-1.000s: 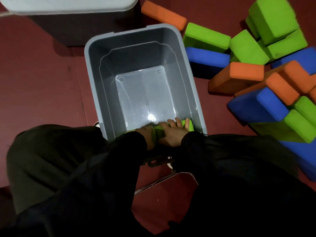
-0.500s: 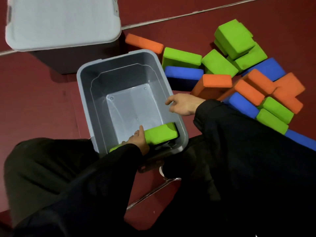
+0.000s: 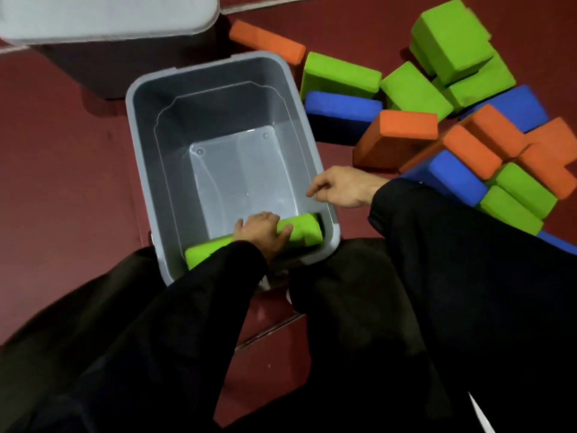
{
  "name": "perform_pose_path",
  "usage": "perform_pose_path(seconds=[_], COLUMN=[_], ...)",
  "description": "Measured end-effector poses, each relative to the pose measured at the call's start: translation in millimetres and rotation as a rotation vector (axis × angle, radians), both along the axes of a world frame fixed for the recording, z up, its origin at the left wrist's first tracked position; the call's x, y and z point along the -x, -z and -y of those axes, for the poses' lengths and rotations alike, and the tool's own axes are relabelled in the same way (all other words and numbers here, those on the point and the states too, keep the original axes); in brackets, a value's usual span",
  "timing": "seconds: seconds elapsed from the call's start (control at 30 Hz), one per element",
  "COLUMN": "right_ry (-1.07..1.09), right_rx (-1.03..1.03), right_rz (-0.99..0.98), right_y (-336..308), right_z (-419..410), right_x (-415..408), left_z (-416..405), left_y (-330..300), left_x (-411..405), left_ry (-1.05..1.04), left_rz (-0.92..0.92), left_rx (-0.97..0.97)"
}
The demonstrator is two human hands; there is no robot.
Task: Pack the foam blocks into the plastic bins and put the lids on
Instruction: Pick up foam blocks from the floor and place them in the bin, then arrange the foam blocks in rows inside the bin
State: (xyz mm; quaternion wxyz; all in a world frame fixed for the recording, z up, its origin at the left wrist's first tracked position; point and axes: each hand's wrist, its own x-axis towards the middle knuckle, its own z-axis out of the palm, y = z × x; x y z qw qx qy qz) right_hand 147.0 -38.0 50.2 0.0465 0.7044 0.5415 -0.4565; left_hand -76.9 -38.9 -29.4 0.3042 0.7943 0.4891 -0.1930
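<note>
A grey plastic bin [image 3: 142, 145] stands open on the dark red floor in front of me. One green foam block [image 3: 304, 228] lies inside it against the near wall. My left hand [image 3: 260, 234] presses down on top of that block, fingers spread over it. My right hand [image 3: 338, 187] hovers over the bin's right rim, holding nothing, fingers loosely apart. To the right lies a pile of foam blocks: green [image 3: 340, 76], blue [image 3: 342, 107] and orange [image 3: 402, 129].
A second bin with its grey lid [image 3: 106, 17] on stands at the top left. One orange block [image 3: 267, 40] lies behind the open bin. My dark sleeves and knees fill the bottom of the view.
My right hand has left the green block and drawn back over the bin's right rim. My left hand has shifted onto the top of the block. The view has swung.
</note>
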Motion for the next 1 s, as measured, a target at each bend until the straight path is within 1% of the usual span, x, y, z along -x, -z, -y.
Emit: perform_pose_path(seconds=[0.1,0.2,0.27,0.33,0.43,0.53,0.63,0.7,0.77,0.83,0.87,0.93,1.0], right_ry=[0.092,0.157,0.304,0.438,0.572,0.692,0.825,0.914,0.894,0.795,0.744,0.632,0.513], right_rx=[-0.064,-0.11,-0.169,-0.231,-0.281,-0.317,-0.389,-0.363,-0.259,-0.201,-0.187,-0.144,-0.137], right_rz=[-0.05,-0.093,-0.138,-0.127,0.017,0.218,0.466,0.579,0.579,0.56,0.593,0.719,0.842], right_y=[10,14,13,11,7,14,28,41,59,80,90,101,106], right_z=[24,53,64,81,113,146,183,208,233,258,269,285,294], right_x=[5,2,-12,-36,-84,-138,-183,-208,-225,-233,-234,-230,-227], left_z=[10,24,19,15,15,26,37,42,50,61,66,74,80], left_y=[0,-11,-28,-43,-61,-74,-78,-74,-61,-40,-29,-8,9], left_x=[-5,-11,-29,-57,-112,-169,-225,-262,-293,-318,-329,-344,-349], left_ry=[-0.066,-0.061,-0.031,0.039,0.16,0.306,0.49,0.595,0.685,0.782,0.815,0.82,0.823], left_rz=[0.067,0.134,0.188,0.251,0.326,0.369,0.377,0.359,0.342,0.317,0.287,0.198,0.18], left_rx=[-0.018,-0.04,-0.042,-0.066,-0.119,-0.121,-0.145,-0.176,-0.194,-0.22,-0.242,-0.295,-0.421])
